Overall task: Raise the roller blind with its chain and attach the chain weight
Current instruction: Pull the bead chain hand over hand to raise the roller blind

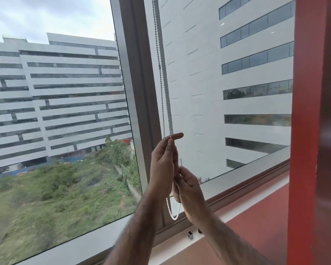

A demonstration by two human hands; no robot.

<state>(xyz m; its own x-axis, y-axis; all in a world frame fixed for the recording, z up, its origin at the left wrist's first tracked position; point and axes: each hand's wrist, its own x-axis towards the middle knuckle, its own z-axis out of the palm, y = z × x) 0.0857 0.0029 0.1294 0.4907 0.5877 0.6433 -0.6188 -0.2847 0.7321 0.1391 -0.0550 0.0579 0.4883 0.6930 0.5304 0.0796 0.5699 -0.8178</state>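
A white bead chain (161, 77) hangs in two strands down the window beside the grey mullion (139, 96). My left hand (163, 163) pinches the chain between thumb and fingers at about mid-height, index finger stretched out. Just below and to the right, my right hand (187, 186) is closed around the chain. The bottom loop of the chain (174, 217) dangles beneath both hands. A small silver and black piece, possibly the chain weight (190, 235), lies on the sill. The blind itself is out of view above.
The window sill (246, 190) runs along the bottom of the glass, with a red ledge below it. A red column (313, 131) stands close on the right. Large panes fill the left and centre, with buildings and green ground outside.
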